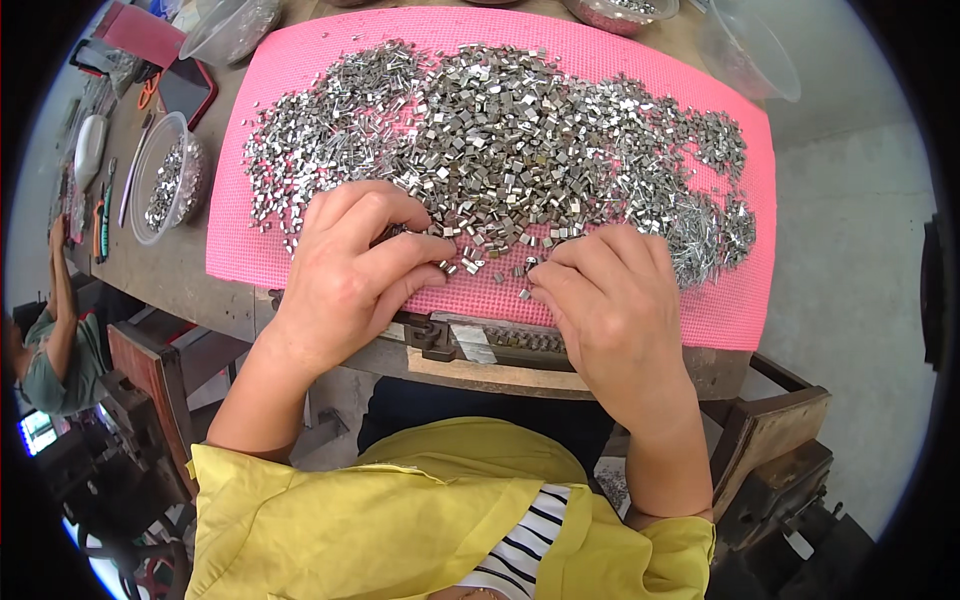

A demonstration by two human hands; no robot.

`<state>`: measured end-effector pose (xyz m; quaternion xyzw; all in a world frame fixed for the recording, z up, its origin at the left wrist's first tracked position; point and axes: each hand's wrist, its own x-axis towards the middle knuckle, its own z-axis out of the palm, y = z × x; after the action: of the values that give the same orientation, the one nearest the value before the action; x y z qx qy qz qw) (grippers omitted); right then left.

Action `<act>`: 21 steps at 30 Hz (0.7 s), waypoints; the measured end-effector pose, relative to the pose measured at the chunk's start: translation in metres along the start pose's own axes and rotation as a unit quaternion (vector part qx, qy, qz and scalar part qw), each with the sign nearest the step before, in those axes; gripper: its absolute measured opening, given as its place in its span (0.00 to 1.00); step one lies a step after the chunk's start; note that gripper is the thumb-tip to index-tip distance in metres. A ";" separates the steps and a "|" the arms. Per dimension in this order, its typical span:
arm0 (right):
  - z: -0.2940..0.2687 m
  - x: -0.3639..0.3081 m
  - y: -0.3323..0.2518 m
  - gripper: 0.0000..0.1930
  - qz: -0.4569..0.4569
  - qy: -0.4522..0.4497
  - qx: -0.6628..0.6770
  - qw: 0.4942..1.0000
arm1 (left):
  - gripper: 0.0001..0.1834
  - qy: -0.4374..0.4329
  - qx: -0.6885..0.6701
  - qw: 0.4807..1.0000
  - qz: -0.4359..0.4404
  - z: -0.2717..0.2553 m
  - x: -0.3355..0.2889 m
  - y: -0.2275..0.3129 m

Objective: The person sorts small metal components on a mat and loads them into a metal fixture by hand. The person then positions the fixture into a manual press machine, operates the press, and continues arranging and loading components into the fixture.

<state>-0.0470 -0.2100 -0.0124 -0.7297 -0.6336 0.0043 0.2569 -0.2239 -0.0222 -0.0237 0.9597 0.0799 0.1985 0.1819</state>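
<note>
Your left hand [355,270] is at the near edge of a broad spread of small silver metal pieces [500,150], its fingers curled and its thumb close to the forefinger; loose bits lie right by the tips, and you cannot tell from this angle whether any are gripped. Your right hand [615,310] is drawn in to a pinch, with one small metal piece [531,262] between thumb and forefinger, just above the mat. A few loose bits lie between your hands. The spread covers much of the pink textured mat [725,320], mixing squarish chips with thin pins, which gather thickest at its right end. The mat lies on the tabletop [215,290], and a dark metal bar [510,337] runs along the near edge below your hands. To your left, a clear tub [165,190] of silver bits stands beside the mat, with orange-handled scissors [150,90] beyond it.
</note>
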 end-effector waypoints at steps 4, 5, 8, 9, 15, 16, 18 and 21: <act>0.001 0.001 0.002 0.09 0.002 -0.001 0.009 1.000 | 0.12 -0.008 0.002 0.999 0.041 -0.006 0.004 -0.001; 0.001 0.001 0.002 0.09 0.001 -0.005 0.007 1.000 | 0.12 -0.016 0.019 0.998 0.051 -0.007 0.006 0.000; 0.003 0.003 0.000 0.10 0.002 -0.010 -0.009 1.000 | 0.10 -0.030 0.042 0.996 0.066 -0.005 0.014 0.002; 0.004 0.003 0.000 0.10 0.003 -0.010 -0.010 1.000 | 0.09 -0.036 0.050 0.996 0.071 -0.003 0.016 0.002; 0.003 -0.009 -0.002 0.08 0.014 0.020 0.006 1.000 | 0.10 -0.059 0.001 0.998 0.031 -0.007 0.018 0.010; -0.002 -0.012 -0.005 0.07 0.033 0.030 0.039 0.998 | 0.10 -0.060 0.001 0.998 0.031 -0.006 0.016 0.010; -0.007 -0.021 -0.009 0.06 0.054 0.040 0.071 0.995 | 0.10 -0.016 0.018 1.000 0.013 -0.004 0.013 0.010; -0.010 -0.033 -0.013 0.05 0.096 0.022 0.091 0.991 | 0.10 -0.020 0.026 0.999 0.003 -0.002 0.011 0.011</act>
<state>-0.0620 -0.2431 -0.0097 -0.7610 -0.5515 0.0706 0.3344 -0.2138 -0.0289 -0.0143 0.9682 0.0787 0.1775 0.1579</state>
